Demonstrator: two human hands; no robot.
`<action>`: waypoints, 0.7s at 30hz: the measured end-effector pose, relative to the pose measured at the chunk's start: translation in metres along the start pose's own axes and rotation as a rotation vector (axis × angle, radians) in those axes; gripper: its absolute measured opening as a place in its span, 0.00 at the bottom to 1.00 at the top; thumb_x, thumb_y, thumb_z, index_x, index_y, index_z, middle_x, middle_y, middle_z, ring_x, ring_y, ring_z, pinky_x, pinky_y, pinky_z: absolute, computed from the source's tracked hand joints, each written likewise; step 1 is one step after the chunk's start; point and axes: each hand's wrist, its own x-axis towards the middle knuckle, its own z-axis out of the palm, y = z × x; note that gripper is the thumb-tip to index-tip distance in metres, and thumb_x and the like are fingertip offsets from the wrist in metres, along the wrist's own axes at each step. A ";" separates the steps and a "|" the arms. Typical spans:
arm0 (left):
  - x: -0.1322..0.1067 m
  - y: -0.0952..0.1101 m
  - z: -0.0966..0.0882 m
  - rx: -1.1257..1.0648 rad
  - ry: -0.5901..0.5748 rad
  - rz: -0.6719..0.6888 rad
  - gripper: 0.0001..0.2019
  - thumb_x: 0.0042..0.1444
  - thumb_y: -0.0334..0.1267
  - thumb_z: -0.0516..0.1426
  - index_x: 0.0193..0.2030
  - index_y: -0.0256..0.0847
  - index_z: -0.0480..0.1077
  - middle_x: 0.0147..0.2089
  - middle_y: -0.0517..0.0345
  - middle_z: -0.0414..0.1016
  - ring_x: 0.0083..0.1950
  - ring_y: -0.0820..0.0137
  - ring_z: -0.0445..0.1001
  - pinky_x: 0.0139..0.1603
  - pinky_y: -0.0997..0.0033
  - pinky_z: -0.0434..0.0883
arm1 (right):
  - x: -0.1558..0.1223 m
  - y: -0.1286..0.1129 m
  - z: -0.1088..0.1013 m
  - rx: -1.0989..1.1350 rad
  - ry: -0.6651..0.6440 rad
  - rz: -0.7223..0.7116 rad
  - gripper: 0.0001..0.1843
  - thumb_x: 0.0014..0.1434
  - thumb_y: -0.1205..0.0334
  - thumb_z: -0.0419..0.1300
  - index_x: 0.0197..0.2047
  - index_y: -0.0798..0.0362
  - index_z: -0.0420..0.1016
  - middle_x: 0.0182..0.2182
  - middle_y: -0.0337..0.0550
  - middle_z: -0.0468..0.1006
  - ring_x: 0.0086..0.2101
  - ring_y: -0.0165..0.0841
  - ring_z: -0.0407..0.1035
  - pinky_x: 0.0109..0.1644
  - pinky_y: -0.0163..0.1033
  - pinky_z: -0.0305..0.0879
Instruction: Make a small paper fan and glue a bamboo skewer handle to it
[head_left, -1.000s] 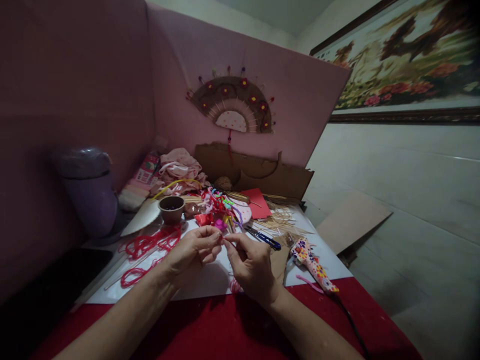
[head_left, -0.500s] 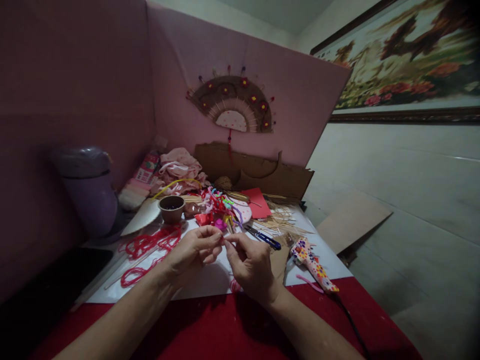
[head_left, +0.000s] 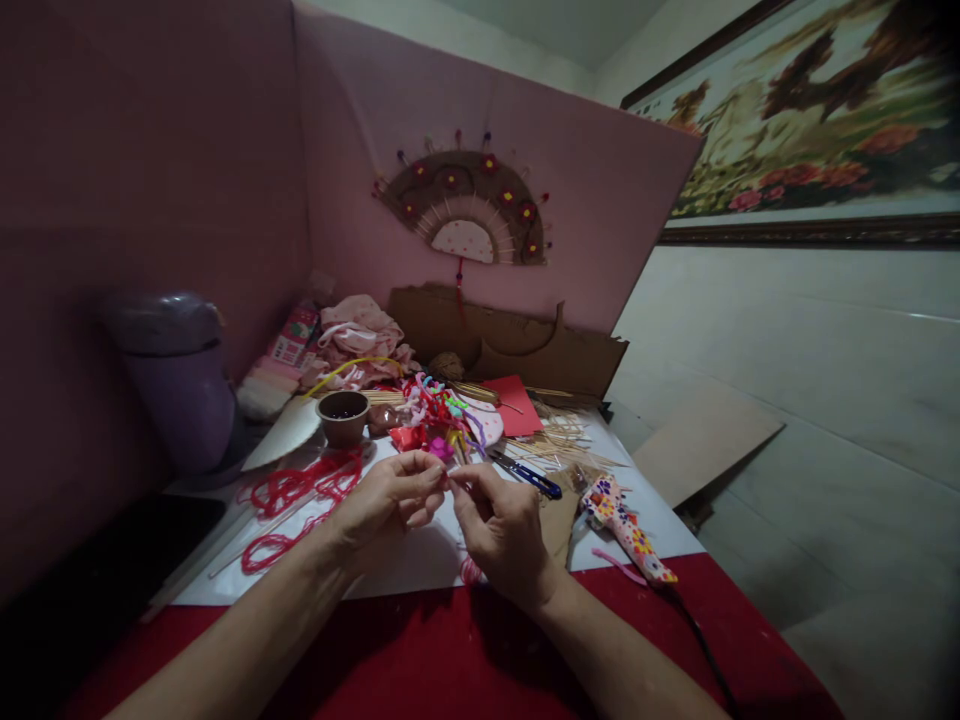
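Note:
My left hand [head_left: 391, 503] and my right hand [head_left: 504, 535] meet fingertip to fingertip above the white sheet. Both pinch a small bit of red yarn [head_left: 445, 480], mostly covered by the fingers. Below my right hand hangs or lies a small bundle of red and pink yarn [head_left: 470, 571], partly hidden by that hand. To the left, loose loops of red yarn [head_left: 274, 550] spread over the sheet. A blue-handled craft knife [head_left: 536, 478] is just beyond my right hand. Farther right rests a flower-patterned glue gun [head_left: 634, 540] with a black cord.
A brown cup [head_left: 344, 420] stands behind the yarn. Colourful pipe cleaners [head_left: 439, 400], red paper [head_left: 514, 405] and thin sticks [head_left: 566, 440] crowd the back. A purple bin [head_left: 184, 400] is at left. A decorated fan [head_left: 465, 205] hangs on the pink panel [head_left: 600, 200].
Almost nothing differs. Both hands keep the same pinch in the same place, with only a very slight shift of the right fingers.

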 end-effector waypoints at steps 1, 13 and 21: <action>0.000 0.000 -0.001 0.004 0.002 -0.001 0.09 0.43 0.33 0.65 0.27 0.32 0.68 0.22 0.60 0.66 0.19 0.83 0.59 0.18 0.82 0.54 | 0.000 0.000 0.000 -0.004 0.000 -0.001 0.06 0.57 0.67 0.53 0.35 0.56 0.72 0.17 0.35 0.69 0.17 0.25 0.59 0.24 0.31 0.51; 0.001 -0.001 -0.001 0.030 -0.008 0.015 0.09 0.44 0.34 0.64 0.28 0.32 0.68 0.21 0.61 0.65 0.18 0.83 0.57 0.18 0.81 0.53 | 0.000 0.001 0.002 0.008 -0.011 0.007 0.06 0.57 0.67 0.53 0.35 0.55 0.71 0.17 0.36 0.70 0.16 0.25 0.59 0.23 0.30 0.52; 0.002 -0.002 -0.001 0.025 -0.006 0.013 0.10 0.43 0.35 0.65 0.27 0.33 0.69 0.21 0.61 0.65 0.18 0.83 0.58 0.18 0.81 0.53 | 0.000 0.000 0.001 0.016 -0.007 0.009 0.06 0.57 0.65 0.53 0.35 0.55 0.70 0.17 0.35 0.69 0.16 0.24 0.59 0.22 0.30 0.51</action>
